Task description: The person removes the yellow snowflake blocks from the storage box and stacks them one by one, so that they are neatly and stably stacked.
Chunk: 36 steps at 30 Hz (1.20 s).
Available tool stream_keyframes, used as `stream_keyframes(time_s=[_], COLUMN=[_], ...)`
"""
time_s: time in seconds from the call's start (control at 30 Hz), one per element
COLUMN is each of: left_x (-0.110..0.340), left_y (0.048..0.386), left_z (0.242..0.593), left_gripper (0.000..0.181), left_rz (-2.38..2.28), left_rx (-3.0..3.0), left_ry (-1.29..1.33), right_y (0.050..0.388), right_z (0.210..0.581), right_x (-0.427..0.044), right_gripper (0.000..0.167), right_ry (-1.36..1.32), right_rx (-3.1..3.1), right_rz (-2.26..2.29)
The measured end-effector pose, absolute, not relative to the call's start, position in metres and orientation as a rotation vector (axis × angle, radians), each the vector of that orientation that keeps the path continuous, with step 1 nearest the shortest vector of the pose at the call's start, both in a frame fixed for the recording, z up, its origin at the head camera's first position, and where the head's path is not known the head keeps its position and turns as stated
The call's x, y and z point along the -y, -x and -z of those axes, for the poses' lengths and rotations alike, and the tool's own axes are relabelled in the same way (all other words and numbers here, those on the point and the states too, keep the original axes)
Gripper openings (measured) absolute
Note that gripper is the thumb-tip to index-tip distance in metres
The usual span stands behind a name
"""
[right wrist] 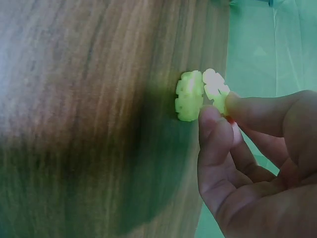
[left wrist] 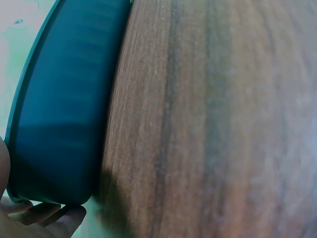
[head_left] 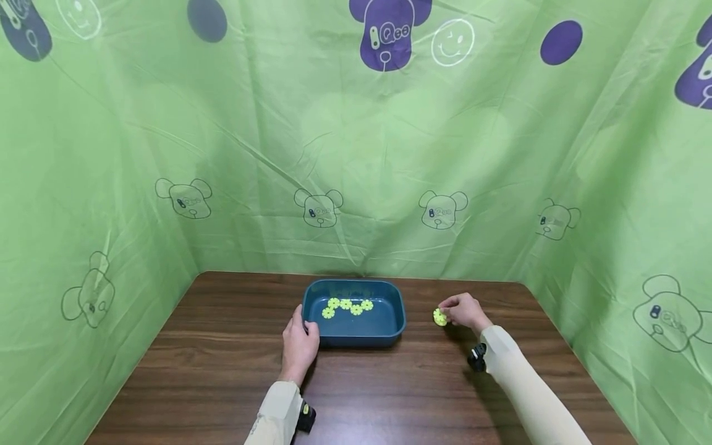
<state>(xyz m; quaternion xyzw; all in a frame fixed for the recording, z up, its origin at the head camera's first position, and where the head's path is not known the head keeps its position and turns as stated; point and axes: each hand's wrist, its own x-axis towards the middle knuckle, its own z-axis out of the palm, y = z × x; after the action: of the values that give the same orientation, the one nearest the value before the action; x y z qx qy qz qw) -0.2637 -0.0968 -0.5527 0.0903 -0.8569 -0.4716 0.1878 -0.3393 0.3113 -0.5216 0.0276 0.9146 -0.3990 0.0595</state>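
Observation:
At the left end of the dark blue bin [head_left: 358, 341], my left hand [head_left: 300, 343] grips the side. In the left wrist view, its fingers [left wrist: 64, 220] curl round the end of the bin's wall [left wrist: 64, 99]. Several yellow-green, flower-shaped notched discs [head_left: 356, 309] lie inside the bin. To the right of the bin, my right hand [head_left: 465, 309] pinches a yellow-green notched disc [right wrist: 214, 84] between thumb and fingertips. Right beside it, another yellow-green piece [right wrist: 189, 96] is at the tabletop; whether the two touch is hard to tell.
The brown wooden table [head_left: 356, 383] meets a green curtain [head_left: 378, 247] printed with bear heads at the back and both sides. A black wrist device [head_left: 477, 357] sits on the right sleeve, another [head_left: 306, 417] on the left.

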Motion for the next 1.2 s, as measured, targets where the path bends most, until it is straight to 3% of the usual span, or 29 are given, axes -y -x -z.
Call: stream_keyframes(time_s=[0.53, 1.2], left_x=[0.097, 0.098], left_y=[0.263, 0.265], left_z=[0.553, 0.551], left_gripper=[0.054, 0.053], left_rz=[1.351, 1.326], left_rx=[2.431, 2.439], left_ry=[-0.262, -0.268], right_y=[0.333, 0.331], right_z=[0.526, 0.533], right_x=[-0.312, -0.310], right_gripper=[0.014, 0.016], right_ry=[-0.031, -0.036], right_rx=[-2.924, -2.907], right_rz=[0.979, 1.030])
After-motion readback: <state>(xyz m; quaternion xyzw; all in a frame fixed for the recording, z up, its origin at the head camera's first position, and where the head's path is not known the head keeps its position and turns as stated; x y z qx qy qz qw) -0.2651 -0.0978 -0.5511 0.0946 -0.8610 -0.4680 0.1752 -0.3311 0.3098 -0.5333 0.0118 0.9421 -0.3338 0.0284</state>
